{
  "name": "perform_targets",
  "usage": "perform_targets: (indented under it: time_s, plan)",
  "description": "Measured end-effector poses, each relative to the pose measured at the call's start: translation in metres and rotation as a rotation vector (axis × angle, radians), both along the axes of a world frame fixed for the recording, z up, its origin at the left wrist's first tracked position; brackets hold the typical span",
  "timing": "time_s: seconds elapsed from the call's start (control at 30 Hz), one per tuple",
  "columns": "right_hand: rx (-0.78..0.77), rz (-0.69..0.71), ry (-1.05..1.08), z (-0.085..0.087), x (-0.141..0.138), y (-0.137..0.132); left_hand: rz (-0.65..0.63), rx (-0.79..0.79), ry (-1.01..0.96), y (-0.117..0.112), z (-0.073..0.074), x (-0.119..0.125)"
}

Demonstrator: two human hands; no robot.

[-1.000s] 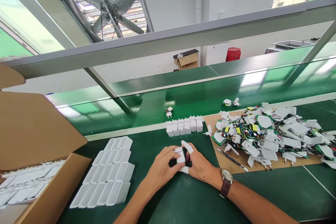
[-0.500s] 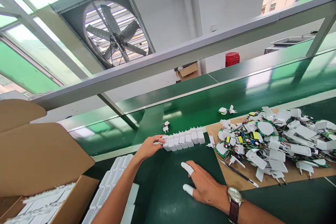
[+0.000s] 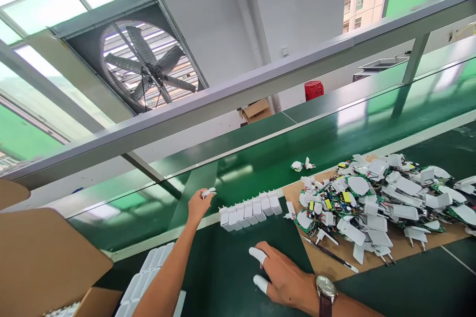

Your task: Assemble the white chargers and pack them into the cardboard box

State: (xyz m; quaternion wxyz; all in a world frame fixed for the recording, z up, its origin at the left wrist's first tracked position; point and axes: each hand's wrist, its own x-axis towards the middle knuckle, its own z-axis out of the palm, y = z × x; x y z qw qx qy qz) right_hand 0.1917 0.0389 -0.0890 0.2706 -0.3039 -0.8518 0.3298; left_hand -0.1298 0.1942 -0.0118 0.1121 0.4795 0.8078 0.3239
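The small white part (image 3: 210,191), pinched by the left hand (image 3: 199,205) over the green surface (image 3: 256,171), could drop if gripped loosely, and the right hand (image 3: 286,275), fingers apart, could topple the lined-up white cases (image 3: 250,212) by swinging forward.

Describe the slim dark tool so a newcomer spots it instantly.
Find the brown sheet at right, piled with circuit boards and white plastic parts. On its near-left part, just beyond the wristwatch, lies the tool: thin, dark, pale-ended, unlike the broader white parts beside it.
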Motion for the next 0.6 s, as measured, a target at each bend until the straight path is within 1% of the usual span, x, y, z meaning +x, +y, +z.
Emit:
perform_targets:
  time_s: [0.07,0.13,0.2,0.27,0.3,0.37,0.43,0.47,0.5,0.53,0.57,0.6]
  plan:
    - [-0.005,0.004,-0.005,0.002,0.0,0.0,0.039,0.098,0.007,-0.016,0.018,-0.006]
    - [0.001,0.006,0.01,0.004,0.001,0.001,0.043,0.188,0.006,-0.042,0.037,-0.008]
    - [-0.017,-0.002,0.037,0.006,0.001,0.003,0.014,0.241,-0.007,-0.077,0.051,-0.002]
    - [-0.091,-0.025,0.062,0.006,0.0,0.005,-0.083,0.221,-0.032,-0.118,0.058,0.016]
    - [-0.14,-0.03,0.077,0.006,-0.001,0.004,-0.188,0.162,-0.053,-0.138,0.058,0.029]
    - [-0.221,-0.011,0.125,0.006,-0.003,0.002,-0.402,-0.038,-0.097,-0.175,0.053,0.061]
    - [-0.273,0.048,0.172,0.003,-0.006,-0.002,-0.55,-0.224,-0.139,-0.2,0.043,0.093]
    - [-0.292,0.07,0.181,0.002,-0.007,-0.003,-0.606,-0.286,-0.156,-0.208,0.038,0.105]
    - [-0.308,0.08,0.178,0.0,-0.008,-0.004,-0.644,-0.321,-0.181,-0.212,0.034,0.112]
    - [-0.32,0.076,0.166,-0.002,-0.008,-0.003,-0.66,-0.33,-0.2,-0.214,0.031,0.115]
    - [-0.326,0.061,0.148,-0.003,-0.007,-0.002,-0.652,-0.311,-0.203,-0.214,0.031,0.111]
    - [-0.322,0.038,0.128,-0.002,-0.007,0.0,-0.616,-0.269,-0.179,-0.212,0.031,0.102]
